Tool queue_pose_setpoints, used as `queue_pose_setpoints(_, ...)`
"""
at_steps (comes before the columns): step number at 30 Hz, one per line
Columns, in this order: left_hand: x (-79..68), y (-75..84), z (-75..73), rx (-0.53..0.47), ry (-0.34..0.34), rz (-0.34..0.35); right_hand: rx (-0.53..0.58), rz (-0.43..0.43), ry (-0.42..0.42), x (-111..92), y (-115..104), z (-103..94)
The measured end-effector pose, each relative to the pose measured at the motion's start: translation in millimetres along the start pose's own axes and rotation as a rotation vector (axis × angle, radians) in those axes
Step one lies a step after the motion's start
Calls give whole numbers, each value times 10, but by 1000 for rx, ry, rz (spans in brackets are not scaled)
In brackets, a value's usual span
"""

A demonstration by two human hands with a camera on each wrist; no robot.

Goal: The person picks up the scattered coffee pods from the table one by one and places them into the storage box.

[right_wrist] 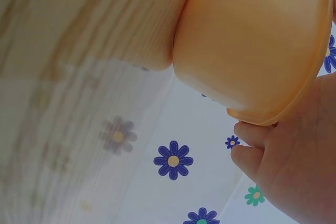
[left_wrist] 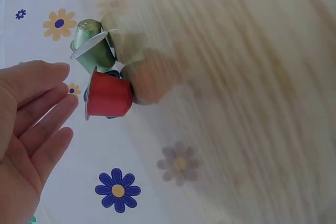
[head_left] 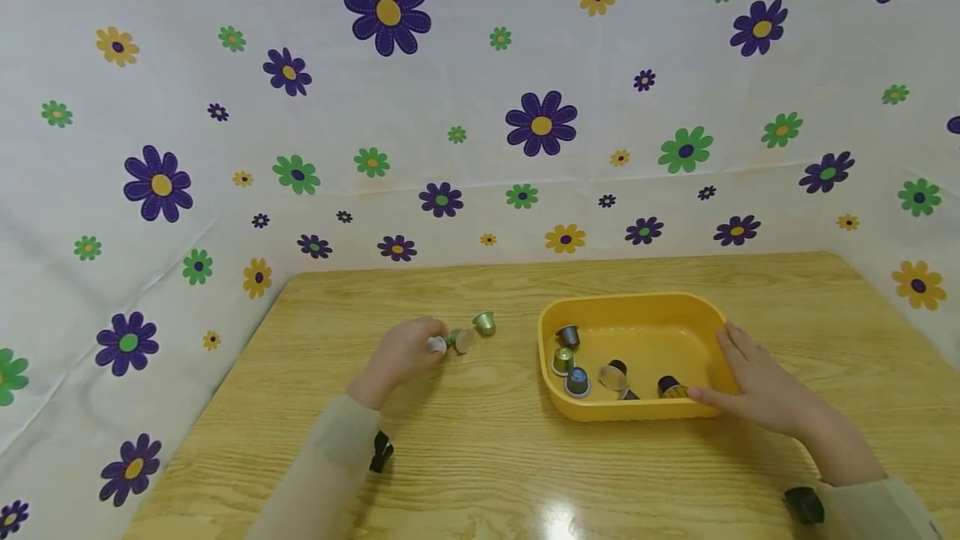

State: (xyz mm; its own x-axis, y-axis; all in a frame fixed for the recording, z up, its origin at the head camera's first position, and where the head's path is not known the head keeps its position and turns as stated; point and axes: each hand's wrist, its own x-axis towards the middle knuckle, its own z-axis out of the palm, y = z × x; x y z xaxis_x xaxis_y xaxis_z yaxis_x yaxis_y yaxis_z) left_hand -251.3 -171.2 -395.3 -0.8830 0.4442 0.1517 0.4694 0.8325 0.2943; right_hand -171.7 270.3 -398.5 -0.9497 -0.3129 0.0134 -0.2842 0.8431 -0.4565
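In the head view my left hand (head_left: pixel 401 354) reaches to a small group of coffee capsules on the left half of the table. The left wrist view shows its fingers relaxed and a little apart from a red capsule (left_wrist: pixel 110 95) lying on its side. Touching that one are a green capsule (left_wrist: pixel 97 53) and a mostly hidden teal one. Another green capsule (head_left: pixel 485 323) stands at the group's far end. My right hand (head_left: pixel 772 390) rests with spread fingers on the right near corner of a yellow tray (head_left: pixel 633 413), thumb along the near rim.
Inside the tray lie several capsules, among them a blue capsule (head_left: pixel 577 382), a green-gold capsule (head_left: pixel 562 361), and a black and gold capsule (head_left: pixel 671 387). The wooden table (head_left: pixel 450 465) ends at a flowered white cloth (head_left: pixel 465 65) behind and at both sides.
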Motion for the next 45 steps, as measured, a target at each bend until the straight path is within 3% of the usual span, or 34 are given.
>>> queue_pose_setpoints(25, 15, -141, 58, 29, -93, -36, 9, -5, -3, -7, -7, -6)
queue_pose_setpoints(45, -66, -290, 70, 57, -105, -85, 16, 4, -4, -7, -2, 0)
